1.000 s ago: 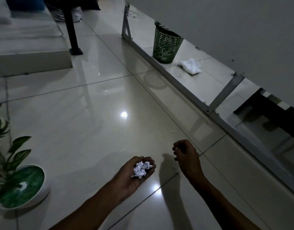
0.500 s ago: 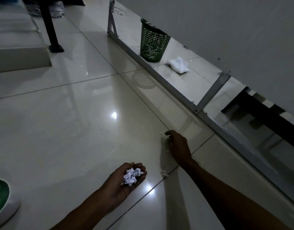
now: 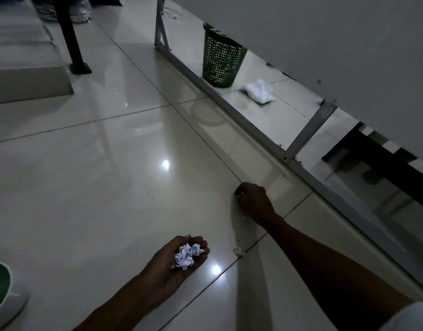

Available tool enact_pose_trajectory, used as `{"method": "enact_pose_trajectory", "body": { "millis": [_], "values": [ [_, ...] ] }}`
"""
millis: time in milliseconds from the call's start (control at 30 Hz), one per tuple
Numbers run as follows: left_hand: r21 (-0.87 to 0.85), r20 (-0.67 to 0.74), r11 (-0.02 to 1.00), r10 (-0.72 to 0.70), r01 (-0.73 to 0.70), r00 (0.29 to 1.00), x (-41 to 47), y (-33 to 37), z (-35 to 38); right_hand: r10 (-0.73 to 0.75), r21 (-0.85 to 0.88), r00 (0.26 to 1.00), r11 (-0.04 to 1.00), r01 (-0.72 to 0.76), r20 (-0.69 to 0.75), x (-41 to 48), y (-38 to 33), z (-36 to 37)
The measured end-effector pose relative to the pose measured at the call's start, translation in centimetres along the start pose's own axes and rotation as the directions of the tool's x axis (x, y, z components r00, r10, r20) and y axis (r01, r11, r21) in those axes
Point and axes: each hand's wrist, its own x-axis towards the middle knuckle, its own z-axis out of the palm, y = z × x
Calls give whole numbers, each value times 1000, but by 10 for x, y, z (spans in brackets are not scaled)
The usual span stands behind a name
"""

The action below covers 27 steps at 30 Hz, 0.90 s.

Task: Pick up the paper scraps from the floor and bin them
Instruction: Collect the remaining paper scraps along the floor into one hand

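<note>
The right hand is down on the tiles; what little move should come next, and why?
Probably pinch up the tiny bit under the right hand and drop it into the cupped left hand, which holds crumpled scraps. Another scrap lies nearby on the floor.

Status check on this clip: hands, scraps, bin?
Left hand cupped, holding crumpled scraps. Right hand pinching at floor; grip unclear. One scrap on floor. Green bin far ahead, path open.

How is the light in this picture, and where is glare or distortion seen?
Head view: dim overall; the glossy floor shows two bright glare spots, one mid-floor, one beside the left hand; the right hand casts a soft shadow; the wide lens tilts the wall and the bin.
</note>
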Motion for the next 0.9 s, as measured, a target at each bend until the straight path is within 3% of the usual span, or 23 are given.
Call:
{"method": "enact_pose_trajectory", "body": {
  "millis": [67,133,367,533,700,800,900],
  "values": [
    [3,-1,1000,0,0,1000,0,-3,0,87,108,996,991,-85,-18,-10,9,-10],
    [6,6,1000,0,0,1000,-1,-5,0,91,96,996,991,-92,17,-25,19,-15],
    [23,23,1000,-18,17,1000,-3,-12,7,-157,-123,980,977,173,126,-55,19,-5],
    [36,17,999,-5,5,1000,-5,-10,2,-207,-297,970,925,237,130,-63,10,7],
    [30,6,1000,-6,6,1000,-7,-13,-3,-46,48,998,998,44,46,-74,7,-6],
    [30,44,1000,-5,4,999,-12,-18,-4,-31,55,991,998,25,127,-93,9,-6],
    [7,57,1000,-17,17,998,-12,-24,-6,-102,-27,982,994,108,158,-116,7,3]
  ]
}}
